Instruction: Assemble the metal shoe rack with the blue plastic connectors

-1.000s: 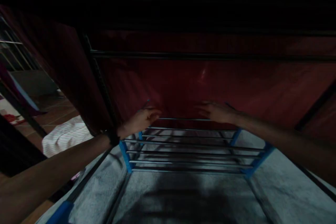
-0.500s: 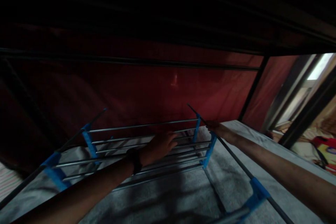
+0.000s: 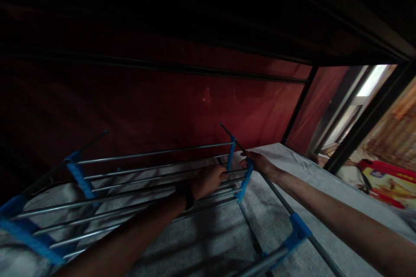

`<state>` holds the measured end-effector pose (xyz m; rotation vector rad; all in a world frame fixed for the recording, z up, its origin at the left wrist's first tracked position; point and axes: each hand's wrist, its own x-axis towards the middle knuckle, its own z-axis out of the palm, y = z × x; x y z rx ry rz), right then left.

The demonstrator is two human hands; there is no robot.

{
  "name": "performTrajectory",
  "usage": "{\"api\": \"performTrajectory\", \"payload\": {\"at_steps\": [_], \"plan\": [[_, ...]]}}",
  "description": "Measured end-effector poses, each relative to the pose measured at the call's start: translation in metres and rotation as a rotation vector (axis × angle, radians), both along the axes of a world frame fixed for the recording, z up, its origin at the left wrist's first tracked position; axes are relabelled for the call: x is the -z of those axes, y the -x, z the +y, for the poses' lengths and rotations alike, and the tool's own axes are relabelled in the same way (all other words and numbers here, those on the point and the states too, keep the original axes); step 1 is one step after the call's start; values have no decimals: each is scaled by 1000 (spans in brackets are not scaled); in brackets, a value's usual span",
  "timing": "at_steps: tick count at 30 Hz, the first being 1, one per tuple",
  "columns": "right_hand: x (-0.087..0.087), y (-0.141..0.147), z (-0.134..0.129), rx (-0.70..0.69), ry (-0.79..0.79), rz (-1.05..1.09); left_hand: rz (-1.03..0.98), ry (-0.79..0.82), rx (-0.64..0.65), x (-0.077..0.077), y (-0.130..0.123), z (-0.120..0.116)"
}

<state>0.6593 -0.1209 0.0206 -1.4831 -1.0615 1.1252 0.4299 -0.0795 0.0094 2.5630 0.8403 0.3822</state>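
Observation:
A rack (image 3: 130, 197) of thin metal tubes with blue plastic brackets lies on the grey cloth-covered surface. My left hand (image 3: 210, 180), a dark band at its wrist, curls its fingers round one of the cross tubes near the rack's right side. At the right end my right hand (image 3: 261, 165) closes round the dark side pole (image 3: 279, 194), just beside a blue bracket (image 3: 246, 179). Lower down that pole sits another blue bracket (image 3: 297, 229), with a tube running off to the left. A further blue bracket (image 3: 22, 220) shows at the near left.
Behind the rack hangs a dark red sheet (image 3: 182, 108). Black metal bars (image 3: 299, 104) frame the space, and a dark surface lies overhead. On the right are a red and yellow printed package (image 3: 390, 181), a corrugated sheet (image 3: 394, 132) and a bright opening (image 3: 372, 81).
The view has turned to the right, so the rack sits further left. My left hand has moved right along the rack, nearer my right hand, and its fingers have curled in.

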Motion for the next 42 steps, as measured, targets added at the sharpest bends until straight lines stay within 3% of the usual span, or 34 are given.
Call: {"api": "performTrajectory", "payload": {"at_steps": [9, 15, 23, 36, 42], "plan": [[14, -7, 8, 30, -63, -161, -24, -105, -45, -16, -3, 1], [14, -5, 9, 4, -56, -87, 22, -132, -64, -11, -2, -4], [16, -2, 9, -6, -83, -181, 16, -157, -62, -9, -3, -5], [2, 9, 6, -10, -35, -324, 46, -146, -85, -3, -9, -10], [1, 9, 9, 2, -39, -457, 90, -300, -5, -11, -5, -8]]}}
